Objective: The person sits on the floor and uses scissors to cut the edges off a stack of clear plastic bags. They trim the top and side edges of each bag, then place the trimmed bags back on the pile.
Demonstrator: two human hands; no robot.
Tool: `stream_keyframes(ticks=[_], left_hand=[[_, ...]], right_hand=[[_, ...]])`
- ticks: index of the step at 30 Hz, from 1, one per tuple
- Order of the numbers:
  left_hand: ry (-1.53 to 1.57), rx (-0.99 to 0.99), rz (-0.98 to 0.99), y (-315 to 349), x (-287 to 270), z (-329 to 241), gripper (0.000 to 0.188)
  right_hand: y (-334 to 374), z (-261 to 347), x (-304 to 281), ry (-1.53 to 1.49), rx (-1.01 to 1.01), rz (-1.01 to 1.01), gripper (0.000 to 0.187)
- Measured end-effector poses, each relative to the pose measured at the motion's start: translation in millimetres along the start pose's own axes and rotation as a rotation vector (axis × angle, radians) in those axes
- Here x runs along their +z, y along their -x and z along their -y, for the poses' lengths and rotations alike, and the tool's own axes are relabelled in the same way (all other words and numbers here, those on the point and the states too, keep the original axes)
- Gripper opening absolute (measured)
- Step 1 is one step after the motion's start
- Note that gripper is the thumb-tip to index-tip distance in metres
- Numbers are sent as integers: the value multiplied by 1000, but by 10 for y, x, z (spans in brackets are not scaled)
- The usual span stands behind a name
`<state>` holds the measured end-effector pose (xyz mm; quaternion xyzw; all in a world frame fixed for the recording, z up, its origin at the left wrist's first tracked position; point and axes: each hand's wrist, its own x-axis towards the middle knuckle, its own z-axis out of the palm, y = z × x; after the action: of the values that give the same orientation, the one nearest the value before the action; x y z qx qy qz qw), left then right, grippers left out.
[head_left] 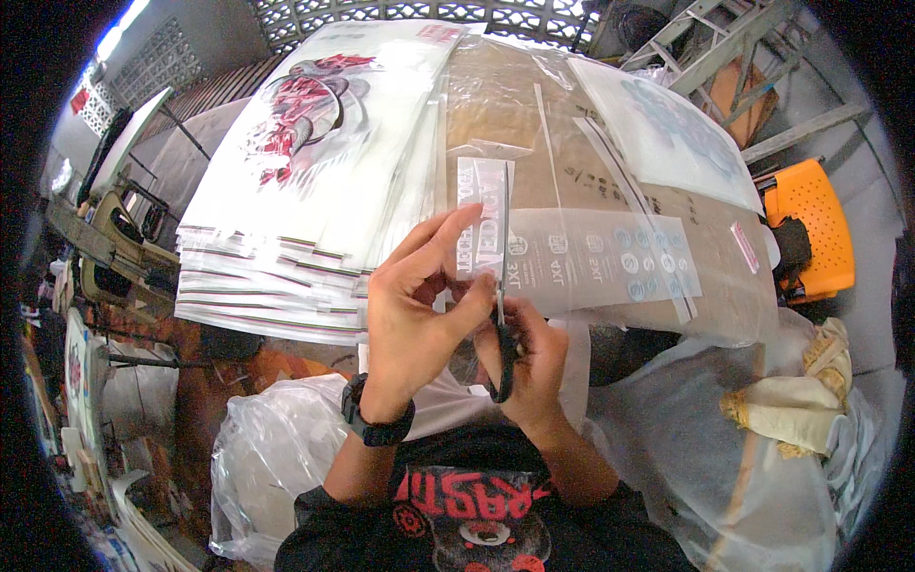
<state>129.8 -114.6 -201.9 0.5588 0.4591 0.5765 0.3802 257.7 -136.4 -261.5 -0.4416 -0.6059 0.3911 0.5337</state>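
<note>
Clear film with white print is being pinched between the thumb and fingers of your left hand, its free end lying out over the work surface. Your right hand is closing round the dark handles of the scissors, which are pointing away from you beside the film; whether the blades are parting, you cannot tell from here. You are probably gripping so near the scissors because thin film is likely to buckle unless something is steadying it. Your watch is sitting back on the wrist, clear of the blades. Just right of the film, a printed sheet is lying flat on the brown card, which is likely serving as a firm, plain backing. To the left, overlapping bags are fanning their near edges toward you, perhaps for easy picking. Farther right, a pale sheet is resting on the card, and an orange chair is standing beyond it
</note>
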Motion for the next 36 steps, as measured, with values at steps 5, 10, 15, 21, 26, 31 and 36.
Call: stream_keyframes(ticks=[5,10,15,21,26,31,36], left_hand=[[-41,-32,24,-55,9,88,54],[-41,-51,16,-77,-16,145,52],[-126,238,130,-92,-228,118,41],[-23,124,238,1,-461,-192,39],[547,227,-23,297,-272,-72,59],[27,318,-281,524,-30,-93,40],[126,202,-554,462,125,-278,41]], right_hand=[[-57,-123,15,-70,9,-23,25],[-98,-73,-28,-90,148,4,25],[-202,359,-249,-276,163,-158,27],[-382,570,-355,-321,272,68,43],[-290,672,-127,-481,105,-195,36],[-212,732,-38,-351,-42,-160,35],[258,342,-226,-324,-189,-11,47]])
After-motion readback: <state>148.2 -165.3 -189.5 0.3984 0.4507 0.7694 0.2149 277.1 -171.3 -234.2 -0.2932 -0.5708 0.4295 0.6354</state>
